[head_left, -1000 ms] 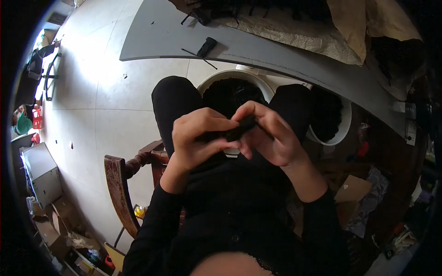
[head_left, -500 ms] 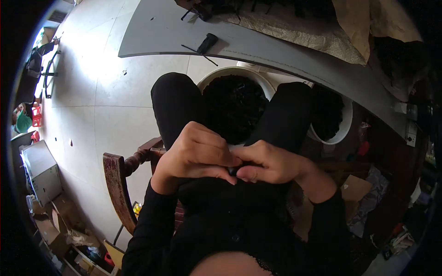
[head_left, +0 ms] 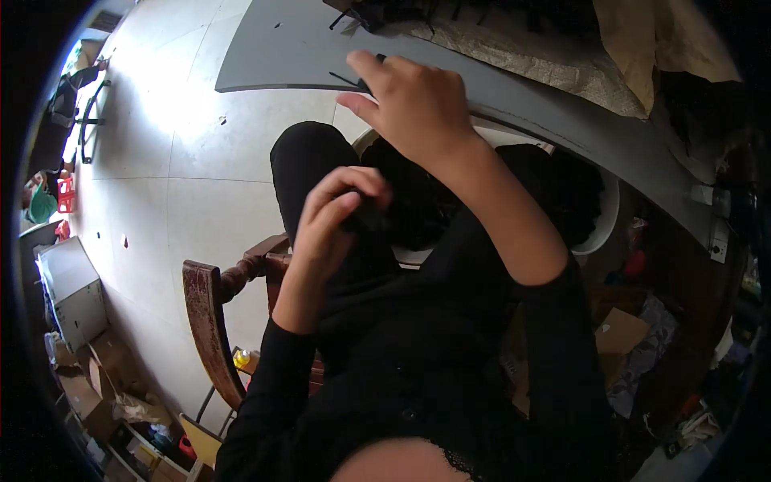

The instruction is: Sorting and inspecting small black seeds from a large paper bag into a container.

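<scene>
Pieces point(head_left: 418, 231) already lie in the bucket point(head_left: 413, 258); a black piece point(head_left: 365, 85) waits at the table's point(head_left: 273, 56) near edge, my right hand point(head_left: 422, 108) parted around it, left hand point(head_left: 331, 207) half-curled. I can't tell if either grips.

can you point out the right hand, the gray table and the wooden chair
Right hand point(head_left: 423, 108): head view, middle of the back of the hand.
Gray table point(head_left: 293, 58): head view, bare top near its left end.
Wooden chair point(head_left: 205, 313): head view, its broad curved piece.
</scene>
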Motion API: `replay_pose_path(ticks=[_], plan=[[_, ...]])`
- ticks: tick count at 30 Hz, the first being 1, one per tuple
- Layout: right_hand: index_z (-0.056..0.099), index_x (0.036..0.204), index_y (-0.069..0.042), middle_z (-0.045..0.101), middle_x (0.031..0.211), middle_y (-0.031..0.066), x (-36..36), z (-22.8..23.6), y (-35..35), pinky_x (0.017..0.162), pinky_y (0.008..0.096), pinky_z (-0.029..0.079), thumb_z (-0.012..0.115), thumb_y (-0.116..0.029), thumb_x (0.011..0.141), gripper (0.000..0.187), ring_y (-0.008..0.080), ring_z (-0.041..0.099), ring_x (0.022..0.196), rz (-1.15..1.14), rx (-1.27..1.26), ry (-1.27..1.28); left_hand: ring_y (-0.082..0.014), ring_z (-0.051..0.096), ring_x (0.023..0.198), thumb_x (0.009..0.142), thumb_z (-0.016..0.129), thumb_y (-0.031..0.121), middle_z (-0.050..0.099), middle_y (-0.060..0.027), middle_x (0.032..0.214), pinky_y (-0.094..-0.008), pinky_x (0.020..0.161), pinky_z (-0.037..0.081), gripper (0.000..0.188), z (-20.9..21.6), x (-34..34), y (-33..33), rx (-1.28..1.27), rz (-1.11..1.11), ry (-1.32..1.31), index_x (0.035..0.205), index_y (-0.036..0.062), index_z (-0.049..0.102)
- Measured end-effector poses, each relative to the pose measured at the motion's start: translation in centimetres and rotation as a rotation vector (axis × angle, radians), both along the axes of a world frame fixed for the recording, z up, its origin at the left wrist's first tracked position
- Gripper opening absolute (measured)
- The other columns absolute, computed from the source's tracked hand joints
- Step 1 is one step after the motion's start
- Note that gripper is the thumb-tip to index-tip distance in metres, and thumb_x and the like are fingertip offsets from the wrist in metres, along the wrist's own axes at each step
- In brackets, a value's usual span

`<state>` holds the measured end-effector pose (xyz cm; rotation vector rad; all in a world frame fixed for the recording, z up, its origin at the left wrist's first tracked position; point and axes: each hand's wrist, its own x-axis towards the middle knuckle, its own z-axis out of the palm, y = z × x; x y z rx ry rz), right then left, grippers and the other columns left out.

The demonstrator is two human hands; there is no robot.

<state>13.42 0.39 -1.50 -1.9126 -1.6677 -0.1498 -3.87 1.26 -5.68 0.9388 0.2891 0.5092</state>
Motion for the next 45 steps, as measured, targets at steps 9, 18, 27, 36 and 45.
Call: replay_pose_path(ticks=[9, 18, 27, 36, 45], plan=[[0.054, 0.105, 0.001, 0.054, 0.075, 0.0027, 0.9, 0.2, -4.6, 0.057, 0.0206, 0.043, 0.051, -0.003, 0.086, 0.02, 0.0081, 0.051, 0.062, 0.459, -0.134, 1.382, -0.0143, 0.053, 0.095, 0.088, 0.053, 0.013, 0.053, -0.0085, 0.11, -0.0253, 0.083, 0.041, 0.037, -0.4, 2.2, 0.6, 0.009, 0.121, 0.069, 0.122, -0.0002, 0.045], [0.044, 0.087, -0.006, 0.045, 0.075, 0.0001, -2.6, 0.9, -10.1, 0.055, 0.019, 0.037, 0.047, -0.025, 0.091, 0.019, 0.0063, 0.041, 0.057, 0.278, -0.081, 1.884, -0.0088, 0.056, 0.064, 0.068, 0.073, 0.001, 0.059, -0.0066, 0.08, -0.0189, 0.056, 0.044, 0.025, 2.7, 1.7, -0.6, 0.337, 0.104, 0.085, 0.089, -0.0052, 0.06], [0.056, 0.099, 0.002, 0.054, 0.073, 0.0005, -0.8, 2.0, -11.4, 0.06, 0.0197, 0.041, 0.055, -0.02, 0.087, 0.025, 0.005, 0.049, 0.065, 0.564, -0.655, 1.579, -0.0175, 0.057, 0.053, 0.054, 0.08, 0.02, 0.061, -0.009, 0.062, -0.0255, 0.047, 0.04, 0.031, 4.3, 1.1, 1.2, 0.768, -0.203, -0.019, 0.07, -0.0021, 0.064], [0.057, 0.095, 0.001, 0.056, 0.073, 0.01, -1.6, 2.5, -11.9, 0.066, 0.0292, 0.041, 0.06, -0.011, 0.079, 0.02, 0.0185, 0.054, 0.07, 0.302, -0.181, 0.735, -0.0095, 0.054, 0.064, 0.064, 0.077, 0.012, 0.061, -0.0055, 0.077, -0.0215, 0.058, 0.043, 0.028, 4.6, 1.8, 1.0, 0.656, -0.103, 0.058, 0.085, -0.0006, 0.064], [0.051, 0.108, -0.003, 0.05, 0.107, 0.0128, -0.6, 1.9, -11.8, 0.083, 0.033, 0.039, 0.064, -0.034, 0.079, 0.045, 0.0201, 0.05, 0.096, 0.056, 0.297, 0.396, -0.0154, 0.059, 0.084, 0.073, 0.066, -0.002, 0.06, -0.0102, 0.091, -0.0241, 0.075, 0.047, 0.023, 4.7, 1.9, 0.2, 0.36, 0.088, 0.052, 0.096, -0.0046, 0.061]])
